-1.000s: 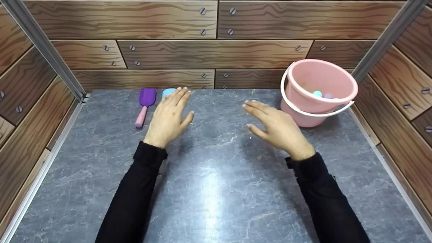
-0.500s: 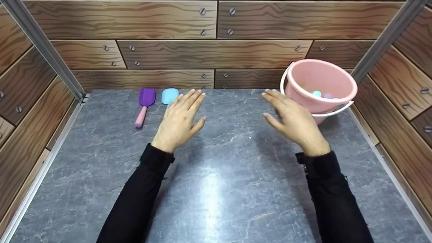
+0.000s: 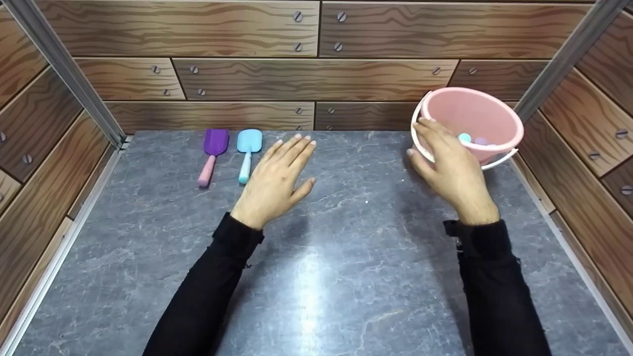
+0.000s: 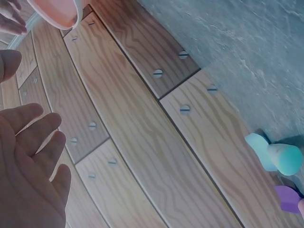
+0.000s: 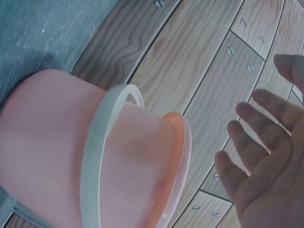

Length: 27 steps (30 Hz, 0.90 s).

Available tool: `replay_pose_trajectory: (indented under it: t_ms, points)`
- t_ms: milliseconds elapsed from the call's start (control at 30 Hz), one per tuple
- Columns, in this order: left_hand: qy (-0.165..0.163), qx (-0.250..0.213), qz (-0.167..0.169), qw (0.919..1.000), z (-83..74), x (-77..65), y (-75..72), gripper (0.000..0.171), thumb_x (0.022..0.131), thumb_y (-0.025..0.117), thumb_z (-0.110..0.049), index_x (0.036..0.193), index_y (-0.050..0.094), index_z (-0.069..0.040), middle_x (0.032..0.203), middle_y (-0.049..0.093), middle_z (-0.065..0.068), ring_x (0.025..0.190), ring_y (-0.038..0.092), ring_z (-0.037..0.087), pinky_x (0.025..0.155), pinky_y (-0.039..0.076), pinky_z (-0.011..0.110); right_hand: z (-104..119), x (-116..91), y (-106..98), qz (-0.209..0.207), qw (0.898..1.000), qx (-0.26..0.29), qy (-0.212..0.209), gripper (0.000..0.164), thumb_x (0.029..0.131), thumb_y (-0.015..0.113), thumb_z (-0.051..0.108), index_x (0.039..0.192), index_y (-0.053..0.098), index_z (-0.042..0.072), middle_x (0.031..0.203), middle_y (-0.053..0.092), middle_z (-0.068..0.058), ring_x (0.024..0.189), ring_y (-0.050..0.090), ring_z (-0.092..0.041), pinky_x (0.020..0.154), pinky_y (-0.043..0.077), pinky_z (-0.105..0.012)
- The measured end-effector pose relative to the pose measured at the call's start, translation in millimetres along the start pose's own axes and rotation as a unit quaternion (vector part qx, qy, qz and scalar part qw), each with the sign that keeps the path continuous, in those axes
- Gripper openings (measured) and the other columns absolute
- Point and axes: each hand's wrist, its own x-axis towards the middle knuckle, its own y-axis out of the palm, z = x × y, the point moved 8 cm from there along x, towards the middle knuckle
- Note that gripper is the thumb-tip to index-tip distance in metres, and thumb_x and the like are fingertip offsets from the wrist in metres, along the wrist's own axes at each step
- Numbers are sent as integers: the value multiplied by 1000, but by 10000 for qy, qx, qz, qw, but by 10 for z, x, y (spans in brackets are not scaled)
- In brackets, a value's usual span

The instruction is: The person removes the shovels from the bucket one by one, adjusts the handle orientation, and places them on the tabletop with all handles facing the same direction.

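Observation:
My right hand, fingers relaxed and holding nothing, overlaps the near left side of a pink bucket in the head view. In the right wrist view a gap shows between that hand and the bucket, whose white handle hangs down its side. Small balls, one mint and one lilac, lie inside. My left hand is over the table with fingers extended and nothing in it. Just left of it lies a light blue toy shovel, and further left a purple shovel with a pink handle.
The grey marbled table is bounded by wood-patterned walls at the back and both sides. Metal posts stand at the back corners. The bucket is at the back right, near the right wall.
Both hands have moved to the right, the right one now overlapping the bucket. The light blue shovel, earlier partly covered by my left hand, now shows whole. Shovels and bucket stay put.

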Motion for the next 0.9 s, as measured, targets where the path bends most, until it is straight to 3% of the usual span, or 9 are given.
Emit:
replay_pose_trajectory:
  t_ms: [167, 367, 533, 767, 900]
  points:
    - [83, -12, 48, 10000, -92, 2, -11, 77, 120, 63, -47, 183, 41, -10, 188, 48, 12, 178, 43, 33, 151, 29, 56, -80, 80, -76, 6, 9994, -96, 339, 59, 116, 73, 31, 168, 62, 6, 179, 57, -21, 170, 51, -50, 142, 39, -72]
    - [267, 93, 29, 9996, -230, 3, -12, 77, 120, 64, -47, 183, 41, -9, 188, 48, 11, 177, 45, 33, 150, 32, 57, -268, 179, -144, 458, 9946, -290, 886, 62, 119, 65, 37, 170, 58, 3, 180, 53, -29, 170, 47, -54, 141, 37, -75]
    - [463, 272, 5, 9986, -344, 3, -8, 77, 120, 63, -49, 182, 41, -8, 188, 48, 10, 177, 45, 31, 150, 33, 56, -385, 253, -179, 689, 9933, -331, 865, 61, 120, 64, 37, 165, 60, -3, 173, 57, -36, 167, 49, -57, 143, 36, -72]
    - [622, 360, 0, 9974, -480, -3, 22, 77, 120, 64, -49, 182, 43, -9, 188, 49, 8, 178, 44, 27, 151, 30, 52, -549, 333, -157, 1157, 9884, -494, 851, 56, 124, 53, 42, 149, 71, -4, 154, 69, -38, 150, 62, -61, 124, 48, -80]
    - [761, 483, 28, 9959, -563, -9, 48, 77, 120, 62, -52, 181, 44, -10, 187, 49, 8, 177, 45, 27, 151, 30, 52, -591, 362, -148, 1408, 9845, -555, 882, 52, 125, 49, 41, 125, 75, -3, 128, 76, -35, 125, 72, -57, 105, 55, -78]
